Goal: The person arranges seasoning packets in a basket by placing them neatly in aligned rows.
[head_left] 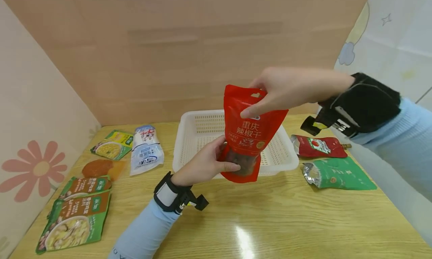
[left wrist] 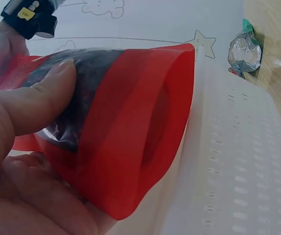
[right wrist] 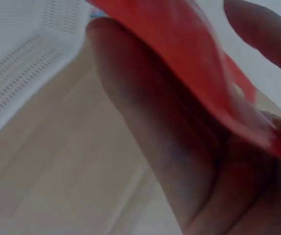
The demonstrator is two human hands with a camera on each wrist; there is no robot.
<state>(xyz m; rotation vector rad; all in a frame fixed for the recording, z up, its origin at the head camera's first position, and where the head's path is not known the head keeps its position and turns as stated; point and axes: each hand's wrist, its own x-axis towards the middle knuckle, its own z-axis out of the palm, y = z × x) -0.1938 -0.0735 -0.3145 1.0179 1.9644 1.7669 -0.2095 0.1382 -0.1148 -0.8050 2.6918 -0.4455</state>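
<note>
A red stand-up pouch of dried chilies [head_left: 244,139], with white lettering and a see-through lower window, is held upright over the near side of a white plastic basket [head_left: 236,171]. My left hand [head_left: 207,161] grips its lower left side, thumb across the window. At the top, my right hand [head_left: 280,90] has its thumb on the pouch's front and fingers behind. In the left wrist view the bottom fold of the red pouch [left wrist: 126,127] faces the camera. Blurred in the right wrist view, the red pouch [right wrist: 179,49] lies between thumb and fingers of the right hand [right wrist: 165,142].
Left of the basket lie a white-and-blue packet [head_left: 146,154], a yellow-green soup packet [head_left: 114,144], an orange-brown packet [head_left: 99,169] and green-brown soup packets [head_left: 72,223]. On its right are a dark red spouted pouch [head_left: 317,145] and a green packet [head_left: 344,174]. Walls enclose the table.
</note>
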